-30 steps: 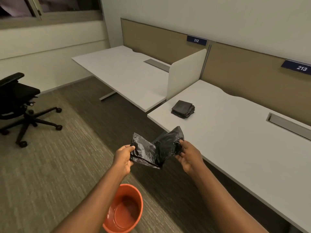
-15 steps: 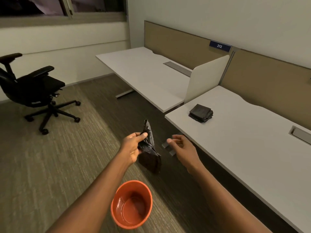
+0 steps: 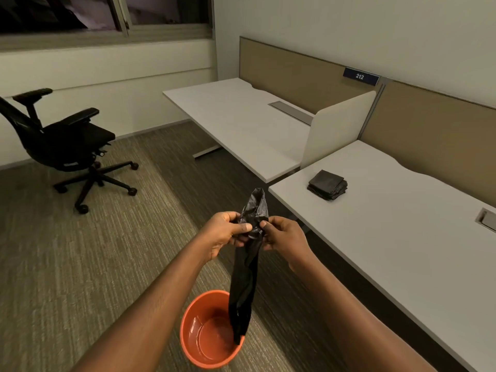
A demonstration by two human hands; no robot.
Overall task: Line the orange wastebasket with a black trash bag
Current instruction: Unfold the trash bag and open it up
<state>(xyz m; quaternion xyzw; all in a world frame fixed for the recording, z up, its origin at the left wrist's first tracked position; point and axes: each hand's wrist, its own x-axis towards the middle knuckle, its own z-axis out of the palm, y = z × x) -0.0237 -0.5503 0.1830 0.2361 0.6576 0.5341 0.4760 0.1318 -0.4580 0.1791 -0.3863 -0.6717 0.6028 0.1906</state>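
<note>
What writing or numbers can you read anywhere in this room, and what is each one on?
"212": white digits on a dark blue plate, fixed at the top of the tan partition behind the far desk.
No other writing shows: none on the bag, the wastebasket, the folded stack or the chair.

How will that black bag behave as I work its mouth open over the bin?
Probably very floppy: the black bag hangs limp from both hands. Its glossy film looks thin, so likely light and clingy. The orange wastebasket looks light, perhaps easily nudged.
</note>
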